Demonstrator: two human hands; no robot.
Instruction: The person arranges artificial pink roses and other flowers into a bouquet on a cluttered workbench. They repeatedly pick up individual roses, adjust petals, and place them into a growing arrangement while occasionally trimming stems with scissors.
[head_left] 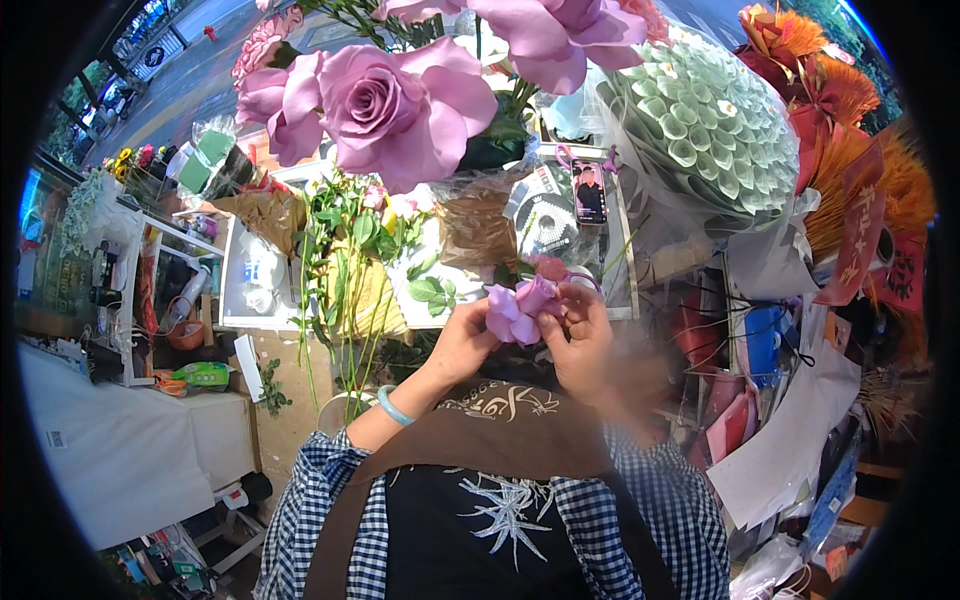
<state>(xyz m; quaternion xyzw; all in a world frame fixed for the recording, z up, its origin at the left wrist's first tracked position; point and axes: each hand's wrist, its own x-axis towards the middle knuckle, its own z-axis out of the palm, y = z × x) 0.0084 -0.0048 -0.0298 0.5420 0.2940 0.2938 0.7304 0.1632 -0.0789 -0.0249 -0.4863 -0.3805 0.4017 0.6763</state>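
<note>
A small purple rose (517,312) is held between my two hands in front of my chest. My left hand (468,338) is closed on its left side, with the stem or base hidden from sight. On the other side my right hand (580,338) pinches a petal between thumb and fingers. Just behind the rose shows a small pink bloom (548,266). Large lilac roses (400,110) with open petals rise in the foreground above my hands. Long-stemmed flowers with green leaves (350,235) lie on the table to the left of my hands.
A phone (590,192) with a lit screen stands beyond my hands. At the far right is a wrapped bouquet of pale green rolled cones (700,125), beside orange plumes (850,90). White paper sheets (785,440) lean at the right. A white-covered surface (120,440) is at the left.
</note>
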